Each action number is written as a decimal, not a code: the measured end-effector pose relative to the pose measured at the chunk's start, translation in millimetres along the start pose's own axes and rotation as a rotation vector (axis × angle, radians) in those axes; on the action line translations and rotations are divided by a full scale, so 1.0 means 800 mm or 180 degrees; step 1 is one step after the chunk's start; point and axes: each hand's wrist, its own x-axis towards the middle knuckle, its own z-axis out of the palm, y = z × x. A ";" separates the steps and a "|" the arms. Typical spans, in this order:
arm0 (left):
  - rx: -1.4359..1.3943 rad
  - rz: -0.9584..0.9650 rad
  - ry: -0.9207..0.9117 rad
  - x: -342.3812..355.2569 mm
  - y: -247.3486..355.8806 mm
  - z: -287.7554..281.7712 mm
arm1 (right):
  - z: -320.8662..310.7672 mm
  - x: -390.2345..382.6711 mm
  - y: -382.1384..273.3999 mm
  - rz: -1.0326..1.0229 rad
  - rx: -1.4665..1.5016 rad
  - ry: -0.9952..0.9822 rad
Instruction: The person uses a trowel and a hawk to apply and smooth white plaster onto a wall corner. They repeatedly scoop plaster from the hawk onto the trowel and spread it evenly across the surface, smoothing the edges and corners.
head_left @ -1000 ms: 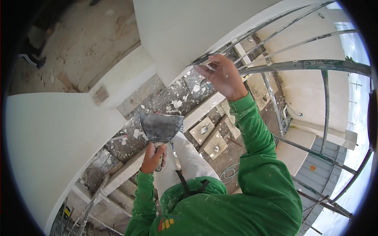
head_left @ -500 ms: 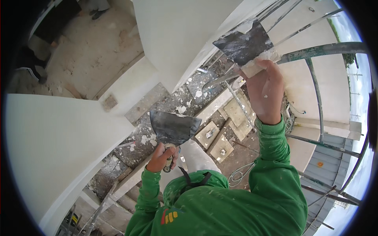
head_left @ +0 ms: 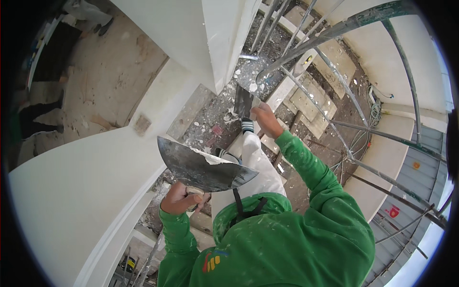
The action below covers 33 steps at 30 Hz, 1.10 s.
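Note:
My left hand (head_left: 182, 197) is wrapped round the handle of a wide putty knife (head_left: 203, 165). Its dark steel blade faces up, with white plaster along the far edge. Out ahead, my right hand (head_left: 267, 119) grips a second putty knife (head_left: 244, 101) by its pale handle. That dark blade is smaller in view and points away from me, above the rubble-strewn ground. The two tools are apart, and neither appears to touch the wall.
Metal scaffold tubes (head_left: 344, 33) cross on the right. A white wall corner (head_left: 217, 71) juts in from the top, and a curved white wall (head_left: 81, 191) fills the left. Plaster-spattered ground (head_left: 201, 117) and slabs (head_left: 311, 103) lie below. Another person's dark leg (head_left: 40, 119) shows far left.
My right hand has dropped from high at the right wall toward the middle, bringing its putty knife down. The left putty knife has come closer and its blade tilts, showing plaster on the edge.

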 end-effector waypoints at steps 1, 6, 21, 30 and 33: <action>0.0197 0.0044 0.0239 0.000 -0.003 0.001 | -0.026 0.054 0.050 0.0743 0.1019 0.0354; -0.0005 -0.0348 0.1125 -0.008 -0.052 0.010 | -0.020 0.230 0.176 0.0845 0.1630 0.0879; -0.0796 -0.0129 0.2125 -0.032 -0.093 0.042 | 0.022 0.321 0.157 0.0830 0.2125 0.0528; -0.0749 0.0236 0.1708 -0.054 -0.086 0.042 | 0.049 0.197 -0.032 0.0208 0.2009 -0.0153; -0.0691 0.0299 0.1509 -0.061 -0.076 0.041 | 0.060 0.153 -0.100 0.0014 0.1951 -0.0326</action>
